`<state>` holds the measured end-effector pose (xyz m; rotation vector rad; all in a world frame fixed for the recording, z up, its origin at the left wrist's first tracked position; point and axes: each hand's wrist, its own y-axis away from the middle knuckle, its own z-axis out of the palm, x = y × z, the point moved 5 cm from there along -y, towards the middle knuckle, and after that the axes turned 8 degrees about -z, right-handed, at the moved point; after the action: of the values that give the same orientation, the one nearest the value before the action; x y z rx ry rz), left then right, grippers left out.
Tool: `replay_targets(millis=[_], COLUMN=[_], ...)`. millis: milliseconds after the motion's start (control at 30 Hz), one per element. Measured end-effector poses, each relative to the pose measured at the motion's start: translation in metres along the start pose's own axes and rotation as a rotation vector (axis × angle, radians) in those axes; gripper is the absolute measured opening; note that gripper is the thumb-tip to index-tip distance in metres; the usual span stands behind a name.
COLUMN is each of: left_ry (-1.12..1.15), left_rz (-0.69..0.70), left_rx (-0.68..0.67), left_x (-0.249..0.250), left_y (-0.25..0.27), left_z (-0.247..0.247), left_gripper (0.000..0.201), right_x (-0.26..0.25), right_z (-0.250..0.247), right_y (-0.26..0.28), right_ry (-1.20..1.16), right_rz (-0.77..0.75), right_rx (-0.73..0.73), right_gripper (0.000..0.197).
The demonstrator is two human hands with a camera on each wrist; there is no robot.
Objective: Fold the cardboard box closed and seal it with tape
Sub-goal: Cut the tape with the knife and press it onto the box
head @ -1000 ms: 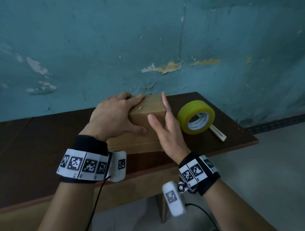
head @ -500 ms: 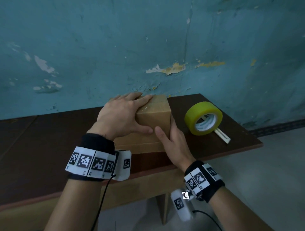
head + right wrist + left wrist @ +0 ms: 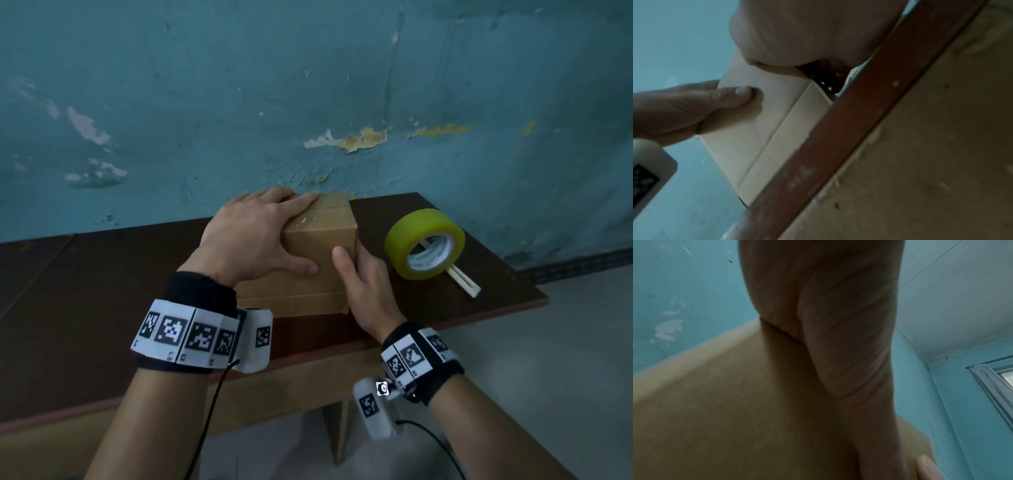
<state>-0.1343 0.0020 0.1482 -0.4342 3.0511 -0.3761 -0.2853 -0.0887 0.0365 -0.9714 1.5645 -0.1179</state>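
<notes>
A small brown cardboard box (image 3: pixel 318 246) stands on the dark wooden table (image 3: pixel 102 291), its top flaps folded down with a seam across the top. My left hand (image 3: pixel 253 236) lies over the box's top left part, fingers across the top and thumb pressed on the near face; the right wrist view shows that thumb (image 3: pixel 729 97) on the box (image 3: pixel 748 146). My right hand (image 3: pixel 363 284) grips the box's right near corner, thumb on the near face, fingers hidden behind the right side. A yellow tape roll (image 3: pixel 404 236) stands on edge to the right, untouched.
A white plastic stick (image 3: pixel 464 279) lies behind and under the tape roll near the table's right edge. A peeling teal wall (image 3: pixel 308 85) rises directly behind the table. The table's front edge (image 3: pixel 859 129) runs close below my right wrist.
My right hand, earlier flat and upright against the box's right side, has slid down and wrapped around the right near corner. The left hand has stayed on top.
</notes>
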Motion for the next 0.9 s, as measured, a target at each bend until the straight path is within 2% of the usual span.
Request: replay_targets(millis=[200, 533, 733, 900], left_ry=[0.012, 0.013, 0.102, 0.315], left_rz=[0.003, 0.003, -0.052, -0.115], left_rx=[0.008, 0.029, 0.076, 0.119], left_x=[0.0, 0.001, -0.002, -0.018], left_y=[0.001, 0.003, 0.006, 0.014], left_z=[-0.002, -0.002, -0.003, -0.01], left_gripper=[0.116, 0.115, 0.118, 0.126], right_x=[-0.02, -0.015, -0.008, -0.003], right_z=[-0.003, -0.016, -0.025, -0.033], right_y=[-0.005, -0.01, -0.016, -0.016], right_ry=[-0.08, 0.087, 0.179, 0.112], right_rz=[-0.164, -0.29, -0.227, -0.137], right_rx=[0.099, 0.014, -0.139, -0.09], right_gripper=[0.078, 0.074, 0.066, 0.066])
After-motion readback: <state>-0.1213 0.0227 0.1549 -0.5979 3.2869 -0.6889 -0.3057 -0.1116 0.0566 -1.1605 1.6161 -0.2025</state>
